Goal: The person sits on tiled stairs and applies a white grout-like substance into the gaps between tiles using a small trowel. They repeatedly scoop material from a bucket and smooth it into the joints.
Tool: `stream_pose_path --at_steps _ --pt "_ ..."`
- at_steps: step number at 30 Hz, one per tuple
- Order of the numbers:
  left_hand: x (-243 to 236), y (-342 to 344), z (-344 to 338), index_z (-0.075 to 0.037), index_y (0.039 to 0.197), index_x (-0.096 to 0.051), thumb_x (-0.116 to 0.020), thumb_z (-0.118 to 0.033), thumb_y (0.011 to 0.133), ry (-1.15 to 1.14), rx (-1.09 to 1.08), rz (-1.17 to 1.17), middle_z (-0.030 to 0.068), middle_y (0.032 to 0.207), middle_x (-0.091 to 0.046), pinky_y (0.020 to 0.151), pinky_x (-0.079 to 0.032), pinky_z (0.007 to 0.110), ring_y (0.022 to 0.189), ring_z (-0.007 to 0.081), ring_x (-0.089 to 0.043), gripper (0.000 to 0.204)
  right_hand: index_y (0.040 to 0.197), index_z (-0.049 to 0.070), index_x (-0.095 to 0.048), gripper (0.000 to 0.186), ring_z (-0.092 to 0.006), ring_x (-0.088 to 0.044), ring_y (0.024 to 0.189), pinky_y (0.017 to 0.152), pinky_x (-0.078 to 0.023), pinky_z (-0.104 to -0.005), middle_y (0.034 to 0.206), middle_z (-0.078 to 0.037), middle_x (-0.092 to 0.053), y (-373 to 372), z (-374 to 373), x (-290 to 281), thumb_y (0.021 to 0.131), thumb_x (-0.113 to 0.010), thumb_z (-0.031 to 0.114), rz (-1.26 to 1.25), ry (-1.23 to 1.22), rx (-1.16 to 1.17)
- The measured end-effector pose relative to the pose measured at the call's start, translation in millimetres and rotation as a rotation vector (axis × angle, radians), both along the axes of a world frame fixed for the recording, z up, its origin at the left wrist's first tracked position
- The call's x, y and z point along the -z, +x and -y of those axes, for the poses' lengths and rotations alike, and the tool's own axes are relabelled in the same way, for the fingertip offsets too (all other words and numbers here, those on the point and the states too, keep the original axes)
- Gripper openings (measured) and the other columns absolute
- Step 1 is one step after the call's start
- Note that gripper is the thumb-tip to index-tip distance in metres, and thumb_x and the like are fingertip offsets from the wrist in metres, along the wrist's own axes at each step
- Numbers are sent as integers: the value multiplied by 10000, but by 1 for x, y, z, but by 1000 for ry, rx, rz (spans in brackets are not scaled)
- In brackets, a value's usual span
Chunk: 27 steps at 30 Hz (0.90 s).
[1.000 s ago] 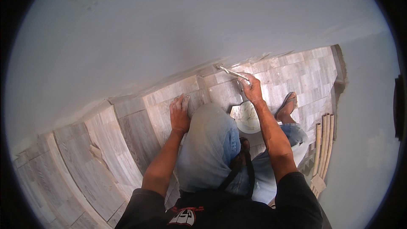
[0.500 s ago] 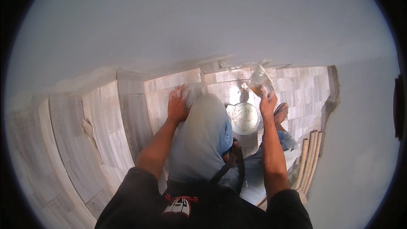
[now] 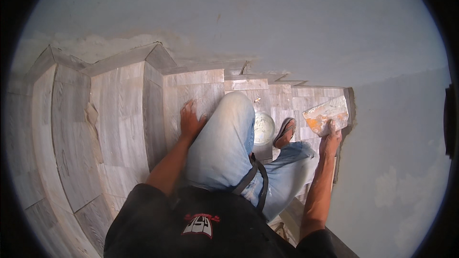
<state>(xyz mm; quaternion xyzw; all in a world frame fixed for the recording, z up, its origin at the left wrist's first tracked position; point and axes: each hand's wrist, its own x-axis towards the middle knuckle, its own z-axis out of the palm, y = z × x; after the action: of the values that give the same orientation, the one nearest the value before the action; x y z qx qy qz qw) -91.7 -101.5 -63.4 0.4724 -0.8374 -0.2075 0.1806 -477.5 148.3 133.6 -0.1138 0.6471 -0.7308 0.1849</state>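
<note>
Just left of the raised knee [image 3: 235,102], the left hand [image 3: 192,122] lies back upward, its fingers slightly parted and pointing forward, grasping nothing. The left forearm [image 3: 169,165] slants in toward that knee from behind and to its left. Well to the right of the knee, the right hand [image 3: 331,138] is closed in a grip, one digit laid forward. Behind it, the right forearm [image 3: 318,200] reaches forward, the wrist nearly straight. The other foot [image 3: 285,136] stands near the knee, on its right.
</note>
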Motion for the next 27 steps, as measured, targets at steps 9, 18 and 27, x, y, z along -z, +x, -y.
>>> stream_pose_path --at_steps 9,18,27 --pt "4 62 -54 -118 1347 -437 -666 -409 751 32 -61 390 120 1417 -358 1080 -233 535 1319 342 -311 702 1033 0 -636 268 -92 -567 809 755 -464 -269 912 -9 -655 -37 132 -27 897 -638 231 -80 446 -857" --pt "-46 45 -54 -174 1380 -409 -688 -401 711 225 -221 433 98 1454 -327 1125 -186 499 1352 317 -277 760 956 -1 -627 179 -319 -593 712 673 -476 -373 819 -192 -627 -42 258 -57 868 -625 154 -866 638 -1609" --pt "-61 56 -48 -189 1387 -394 -702 -351 703 245 -208 329 91 1465 -317 1133 -182 500 1357 313 -271 767 947 -5 -627 169 -327 -633 752 688 -488 -357 845 -188 -643 -31 258 -38 875 -623 148 -774 646 -1694"
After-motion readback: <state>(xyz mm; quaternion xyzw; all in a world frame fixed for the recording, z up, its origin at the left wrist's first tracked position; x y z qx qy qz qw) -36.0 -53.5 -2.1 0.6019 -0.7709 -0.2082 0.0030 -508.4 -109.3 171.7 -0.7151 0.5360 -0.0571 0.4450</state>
